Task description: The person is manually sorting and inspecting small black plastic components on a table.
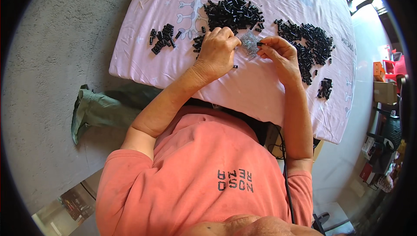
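Note:
Between thumb and fingers, my right hand (281, 55) pinches a small black plastic piece (259, 44). My left hand (218, 50) is closed with its fingertips pressed together; what it grips, if anything, is hidden. Between the two hands lies a heap of tiny shiny silver metal parts (249, 40). Just beyond them rises a big pile of small black plastic pieces (234, 12). A few more black pieces (197, 42) show partly from behind my left hand. One single black piece (235, 66) rests near my left wrist.
A pink patterned cloth (256, 92) covers the table. To the right spreads another large pile of black pieces (310, 40), with a small cluster (325, 88) nearer me. Far left sits a loose group (163, 38). Thin pale sticks (140, 5) lie beyond it. A black cable (284, 162) hangs by my right arm.

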A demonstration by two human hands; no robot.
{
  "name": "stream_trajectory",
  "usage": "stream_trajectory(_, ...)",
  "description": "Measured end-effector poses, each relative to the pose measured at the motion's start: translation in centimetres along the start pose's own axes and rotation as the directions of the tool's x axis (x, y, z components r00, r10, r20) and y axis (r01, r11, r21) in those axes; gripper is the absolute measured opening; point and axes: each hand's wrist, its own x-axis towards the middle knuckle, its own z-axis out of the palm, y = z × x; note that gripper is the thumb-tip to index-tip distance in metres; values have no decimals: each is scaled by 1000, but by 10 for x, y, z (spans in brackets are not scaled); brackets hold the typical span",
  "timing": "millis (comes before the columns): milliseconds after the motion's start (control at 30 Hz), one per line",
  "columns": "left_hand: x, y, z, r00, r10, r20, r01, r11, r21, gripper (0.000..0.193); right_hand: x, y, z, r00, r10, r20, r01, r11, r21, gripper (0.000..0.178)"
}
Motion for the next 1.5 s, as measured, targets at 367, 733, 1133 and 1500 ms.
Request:
stream_trajectory(367,2,3,-2,999,-28,42,24,994,108,8,0,1,0,1000,9,19,-9,1000,-11,15)
stream_trajectory(733,5,13,-8,999,-29,-37,25,994,-105,10,1,3,0,998,42,44,-41,999,-5,15)
stream_trajectory(1133,13,35,-18,990,-93,-109,31,882,-471,11,-2,-1,0,988,95,119,-111,984,136,14)
stream_trajectory(1500,9,37,-6,991,-51,-121,-10,893,-450,14,-3,0,3,982,106,157,-125,985,115,20)
